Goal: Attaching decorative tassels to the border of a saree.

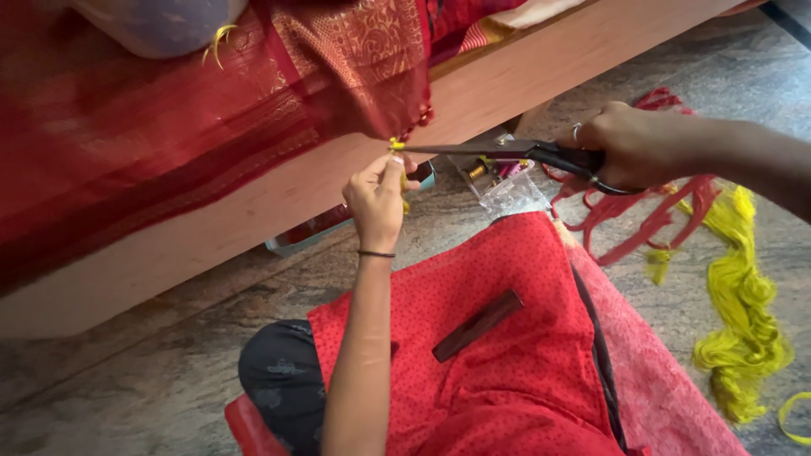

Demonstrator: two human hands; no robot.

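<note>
The left hand [376, 198] pinches a small yellow thread tassel [394, 144] at the edge of the red and gold woven cloth [253, 93] that hangs over the pale wooden bench [524, 80]. The right hand [629, 145], closed around black-handled metal scissors [507, 152], holds the blade tips at the tassel. Beneath the bench, a clear plastic bag [507, 190] holds thread spools. Right of it, red threads [625, 211] and yellow threads [743, 312] lie on the stone floor [169, 380]. Nearer, a dark flat comb-like strip [477, 325] rests on the red dotted lap.

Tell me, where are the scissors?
The scissors are in the right hand, upper middle of the head view, tips at the yellow tassel the left hand pinches.
</note>
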